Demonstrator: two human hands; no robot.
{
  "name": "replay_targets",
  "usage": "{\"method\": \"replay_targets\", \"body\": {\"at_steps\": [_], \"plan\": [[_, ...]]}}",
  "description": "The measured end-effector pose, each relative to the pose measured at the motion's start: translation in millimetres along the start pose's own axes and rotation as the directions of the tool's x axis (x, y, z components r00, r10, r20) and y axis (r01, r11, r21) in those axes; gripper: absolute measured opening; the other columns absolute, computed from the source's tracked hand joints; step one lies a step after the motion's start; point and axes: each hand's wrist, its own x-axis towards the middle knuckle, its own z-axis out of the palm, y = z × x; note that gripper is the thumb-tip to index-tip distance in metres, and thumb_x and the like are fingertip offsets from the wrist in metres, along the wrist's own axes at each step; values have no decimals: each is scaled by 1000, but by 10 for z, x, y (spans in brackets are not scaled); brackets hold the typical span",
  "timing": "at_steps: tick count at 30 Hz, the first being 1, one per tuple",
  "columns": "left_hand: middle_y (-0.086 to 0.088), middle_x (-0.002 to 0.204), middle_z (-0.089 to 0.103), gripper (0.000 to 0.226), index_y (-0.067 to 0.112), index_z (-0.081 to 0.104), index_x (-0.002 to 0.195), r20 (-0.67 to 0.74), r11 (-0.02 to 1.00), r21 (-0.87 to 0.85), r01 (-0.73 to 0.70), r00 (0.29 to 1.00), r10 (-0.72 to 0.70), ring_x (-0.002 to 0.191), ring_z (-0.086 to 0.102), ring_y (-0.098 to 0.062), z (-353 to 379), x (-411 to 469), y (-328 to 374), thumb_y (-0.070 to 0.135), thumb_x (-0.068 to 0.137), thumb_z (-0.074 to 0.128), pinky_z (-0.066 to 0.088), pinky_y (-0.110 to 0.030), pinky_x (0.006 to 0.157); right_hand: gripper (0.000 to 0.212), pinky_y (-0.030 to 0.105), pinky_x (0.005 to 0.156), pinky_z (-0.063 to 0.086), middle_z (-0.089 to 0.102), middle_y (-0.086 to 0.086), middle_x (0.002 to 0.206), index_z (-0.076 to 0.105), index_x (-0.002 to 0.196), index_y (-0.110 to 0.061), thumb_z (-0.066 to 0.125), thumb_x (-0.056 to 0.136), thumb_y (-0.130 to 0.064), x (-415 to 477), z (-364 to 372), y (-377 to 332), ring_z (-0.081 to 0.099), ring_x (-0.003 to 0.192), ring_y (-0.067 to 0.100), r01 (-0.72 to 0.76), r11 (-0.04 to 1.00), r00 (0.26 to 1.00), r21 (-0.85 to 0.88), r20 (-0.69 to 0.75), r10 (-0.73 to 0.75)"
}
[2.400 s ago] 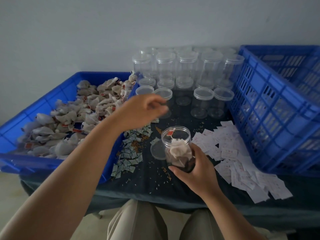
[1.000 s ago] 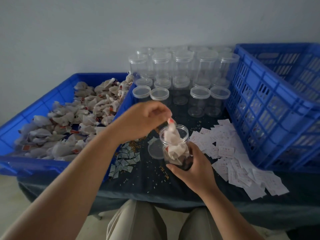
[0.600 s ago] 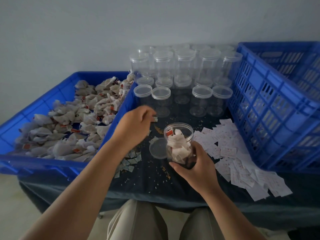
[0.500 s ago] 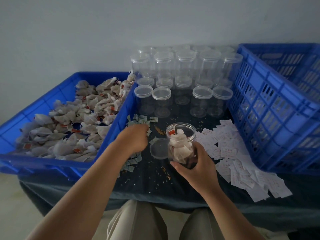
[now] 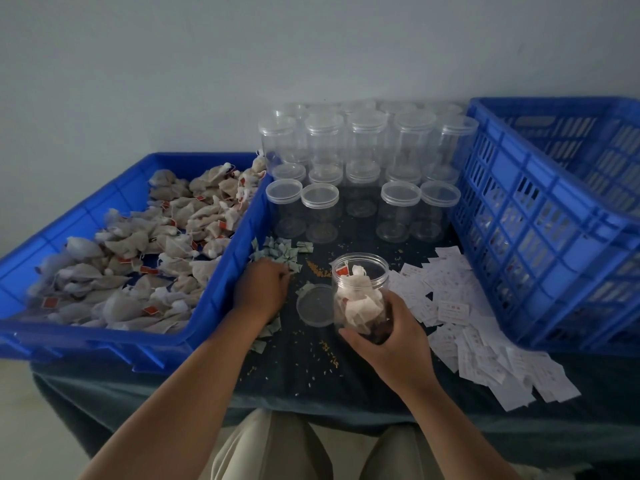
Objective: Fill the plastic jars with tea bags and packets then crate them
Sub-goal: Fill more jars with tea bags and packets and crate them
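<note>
While the right hand (image 5: 389, 337) clamps fingers and thumb round the lower half of the open jar (image 5: 382, 275), which is stuffed with tea bags (image 5: 356, 299) at the table's (image 5: 311, 372) middle, the left hand (image 5: 261, 289) lies knuckles-up on the green packets (image 5: 280, 249) beside the blue tray (image 5: 235, 251). Its fingertips curl under, out of sight, so whether they pinch a packet cannot be told. The loose lid (image 5: 313, 304) lies between the hands. White slips (image 5: 460, 313) and the crate (image 5: 519, 216) hem in the right side; crumb-strewn cloth runs along the front edge.

Bare forearms (image 5: 194, 393), no sleeves; light beige trousers (image 5: 277, 452) on lap.
</note>
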Motion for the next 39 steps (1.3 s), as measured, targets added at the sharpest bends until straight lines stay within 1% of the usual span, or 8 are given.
{"method": "replay_targets", "body": {"at_steps": [7, 12, 16, 22, 27, 30, 33, 39], "plan": [[16, 87, 73, 9, 38, 69, 90, -14, 909, -393, 137, 988, -155, 74, 68, -1, -472, -57, 403, 44, 95, 73, 55, -25, 63, 77, 14, 80, 56, 63, -33, 119, 52, 130, -44, 82, 67, -74, -9, -10, -6, 65, 110, -5, -3, 1000, 1000, 20, -10, 3], [32, 106, 70, 20, 47, 78, 93, 89, 829, -492, -265, 932, 351, 94, 67, 10, -980, -241, 918, 64, 88, 69, 51, -8, 73, 72, 19, 81, 60, 68, -20, 118, 57, 131, -33, 90, 71, -56, -7, -11, -3, 70, 106, 4, 11, 994, 998, 107, -59, -5], [28, 128, 62, 22, 43, 79, 104, 106, 840, -352, -412, 874, 473, 111, 58, 10, -931, -298, 1158, 57, 88, 77, 46, -13, 91, 67, 22, 78, 61, 70, -17, 115, 58, 128, -35, 91, 73, -51, -13, -49, -14, 73, 102, 9, 27, 990, 998, 142, -62, -19], [24, 99, 73, 12, 41, 72, 104, 60, 697, -703, -141, 965, 255, 90, 69, 4, -668, -309, 1304, 44, 102, 61, 52, -11, 73, 70, 21, 81, 61, 69, -21, 122, 52, 129, -48, 93, 72, -51, -134, -334, 127, 72, 106, 6, 40, 997, 999, 58, -30, -38], [19, 107, 74, 17, 38, 74, 113, 311, 940, -308, -146, 919, 244, 97, 69, -3, -144, -215, 1310, 31, 104, 61, 56, -27, 85, 70, 25, 80, 64, 73, -15, 119, 56, 126, -42, 93, 67, -57, -232, -542, 312, 76, 103, 7, -116, 970, 975, 212, -163, 152], [6, 131, 65, 40, 31, 66, 139, 436, 952, -168, -254, 847, 303, 115, 64, -14, 194, -232, 1402, 42, 100, 67, 54, -35, 98, 68, 30, 80, 64, 73, -16, 117, 55, 124, -47, 90, 68, -62, -196, -540, 290, 75, 101, 5, -148, 968, 937, 201, -283, 202], [6, 130, 55, 50, 37, 68, 137, 424, 943, -82, -324, 845, 327, 119, 54, -15, 398, -248, 1470, 61, 93, 67, 50, -38, 100, 67, 30, 81, 61, 72, -19, 115, 54, 123, -50, 88, 68, -65, -177, -541, 283, 73, 100, 2, -147, 974, 926, 170, -322, 196], [8, 104, 70, 20, 30, 77, 106, 275, 918, -342, -201, 912, 303, 99, 66, -14, 496, -319, 1470, 39, 93, 65, 55, -35, 84, 71, 12, 79, 53, 67, -24, 117, 55, 127, -44, 86, 66, -65, -186, -550, 272, 68, 103, -1, -145, 984, 944, 105, -282, 169]]}}
